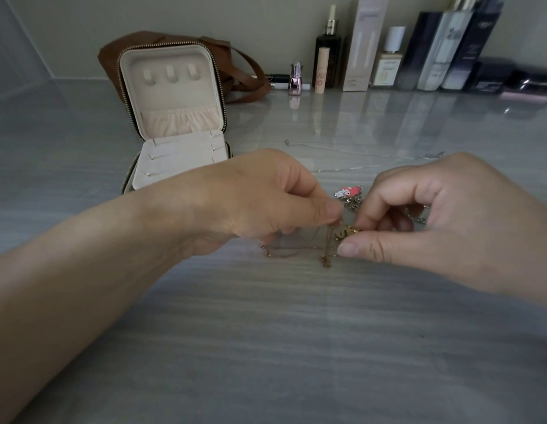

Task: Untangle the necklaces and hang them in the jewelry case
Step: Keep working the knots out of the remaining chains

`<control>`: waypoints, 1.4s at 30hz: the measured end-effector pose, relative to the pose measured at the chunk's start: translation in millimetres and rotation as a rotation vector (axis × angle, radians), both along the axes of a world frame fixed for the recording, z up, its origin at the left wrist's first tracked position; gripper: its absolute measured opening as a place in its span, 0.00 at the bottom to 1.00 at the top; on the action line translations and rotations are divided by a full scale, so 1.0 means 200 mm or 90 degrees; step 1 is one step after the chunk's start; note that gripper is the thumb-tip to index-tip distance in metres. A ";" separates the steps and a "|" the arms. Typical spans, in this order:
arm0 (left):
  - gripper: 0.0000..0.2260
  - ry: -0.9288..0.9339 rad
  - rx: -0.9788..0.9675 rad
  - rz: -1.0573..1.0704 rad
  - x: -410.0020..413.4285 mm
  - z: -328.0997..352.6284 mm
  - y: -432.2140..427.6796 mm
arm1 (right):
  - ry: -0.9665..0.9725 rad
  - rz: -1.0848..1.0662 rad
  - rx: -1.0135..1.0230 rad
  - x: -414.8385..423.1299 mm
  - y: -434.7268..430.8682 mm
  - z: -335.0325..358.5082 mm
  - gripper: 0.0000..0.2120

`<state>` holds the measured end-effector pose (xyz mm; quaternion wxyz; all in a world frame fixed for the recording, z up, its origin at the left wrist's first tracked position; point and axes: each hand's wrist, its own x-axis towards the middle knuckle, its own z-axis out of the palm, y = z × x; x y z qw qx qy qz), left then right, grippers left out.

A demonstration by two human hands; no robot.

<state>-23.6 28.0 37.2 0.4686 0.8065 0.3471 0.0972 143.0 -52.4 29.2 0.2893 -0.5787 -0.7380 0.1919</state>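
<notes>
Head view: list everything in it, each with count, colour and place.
gold necklace: one, gold, between the grips, partly on the table
charm necklace: one, red-white charm on silver chain, just behind the grips
silver chain: one, silver, stretched out farther back
case: one, beige lining, open, rear left
bag: one, brown, behind the case
bottles and boxes: several, mixed colours, along rear wall, right
table: one, grey
left grip: one, pinches the gold necklace's chain
right grip: one, pinches its pendant

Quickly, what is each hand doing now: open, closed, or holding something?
Left hand: closed, pinches the gold chain.
Right hand: closed, pinches the gold pendant on that chain.
</notes>
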 end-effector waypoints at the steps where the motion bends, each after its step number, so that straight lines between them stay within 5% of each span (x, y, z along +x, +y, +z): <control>1: 0.12 -0.005 -0.002 0.003 0.00 0.00 0.00 | -0.004 0.004 0.003 0.00 0.00 0.00 0.18; 11: 0.10 -0.092 -0.105 0.003 -0.01 0.01 0.01 | 0.100 0.031 -0.030 0.05 0.03 -0.02 0.23; 17: 0.10 -0.104 -0.103 -0.014 -0.01 0.02 0.00 | 0.115 0.054 -0.032 0.02 0.05 -0.04 0.14; 27: 0.18 0.009 0.124 0.002 -0.02 0.03 0.02 | 0.050 0.056 -0.050 0.10 0.04 0.01 0.07; 42: 0.05 0.106 0.064 -0.201 -0.03 0.01 -0.01 | -0.012 0.148 -0.116 0.12 0.02 0.03 0.13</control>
